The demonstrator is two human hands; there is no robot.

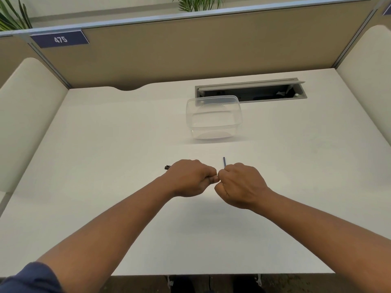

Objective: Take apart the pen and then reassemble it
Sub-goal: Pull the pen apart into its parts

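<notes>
Just below the frame's centre, above the tabletop (105,144), the left hand (188,178) grips the pen (167,167), fingers curled round its barrel; the right hand (241,185) pinches the thin blue refill (224,161). Probably mid-separation: hold the barrel steady and draw the refill straight out, without bending it.

Both hands meet at the middle, fists curled, knuckles up.

The left hand (190,178) comes in from the lower left on a bare forearm, a dark blue sleeve (31,278) showing at the upper arm; its fingers (208,176) are curled tight round something, with a dark end sticking out past the far side of the fist. The right hand (241,185) reaches in from the lower right, fingers folded under and pinching at a point just beside the left fingers, the two sets of fingertips touching or nearly so. A thin blue rod stands up just beyond the right fingers.
</notes>
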